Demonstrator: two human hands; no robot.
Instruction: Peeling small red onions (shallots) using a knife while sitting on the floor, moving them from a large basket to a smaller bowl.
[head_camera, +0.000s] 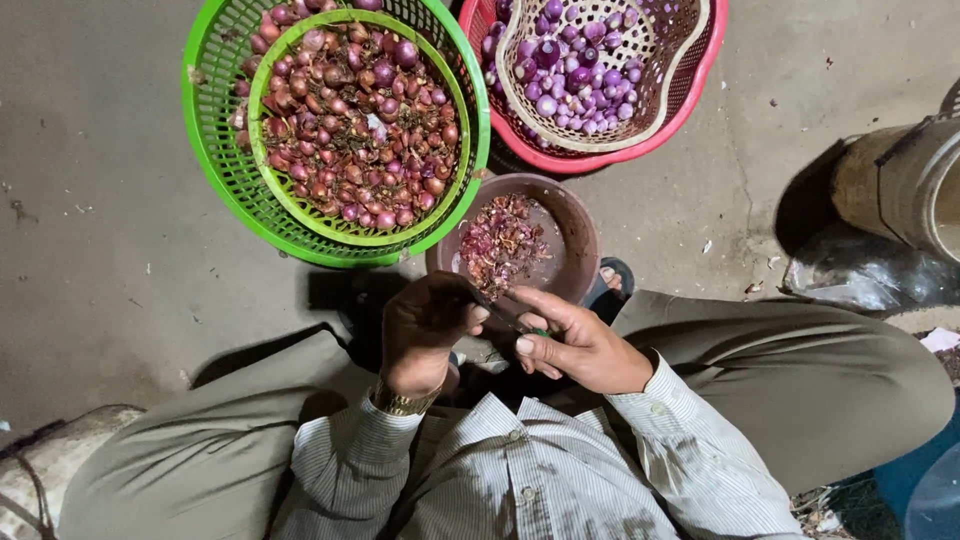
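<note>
Peeling is judged underway: a shallot, mostly hidden, is gripped in the left hand (425, 325) over the brown bowl (575, 225); a small knife (505, 318) is pinched in the right hand (580, 345).

The left hand (425, 330) curls closed, so whatever sits inside its grip is hidden. The thin dark tool (505, 318) between both hands shows only a short stretch; the right hand (575, 348) covers its handle, apart from a small green bit. The green baskets (215, 120) and the red basket (690, 75) are cut off by the top edge. A pale bucket (905, 185) runs off the right edge, and a blue container (925, 490) leaves the lower right corner. The foot (610, 278) is mostly hidden behind the brown bowl (575, 215).
</note>
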